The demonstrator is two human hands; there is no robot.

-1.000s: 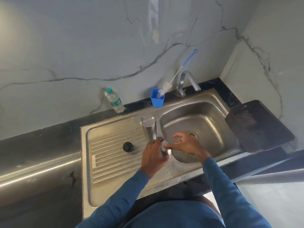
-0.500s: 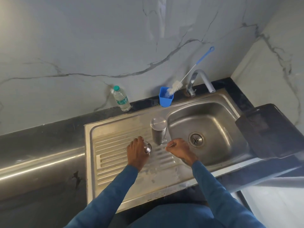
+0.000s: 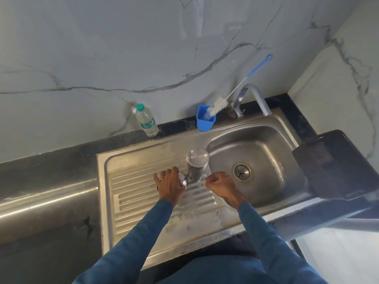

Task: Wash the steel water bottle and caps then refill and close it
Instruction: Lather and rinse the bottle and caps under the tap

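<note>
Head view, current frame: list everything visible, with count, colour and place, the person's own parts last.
steel bottle: 1, silver, upside down on the drainboard at the basin's left edge
steel cap: 1, silver, under the left hand on the drainboard
plastic water bottle: 1, clear with green cap, on the counter against the wall
blue cup: 1, blue, behind the sink
bottle brush: 1, white bristles, blue handle, standing in the blue cup
tap: 1, silver, behind the basin
sink: 1, steel, basin right, drainboard left
dark tray: 1, black, right of the basin
left hand: 1, holds the steel cap
right hand: 1, curled, holds nothing visible
sleeves: 2, blue
</note>
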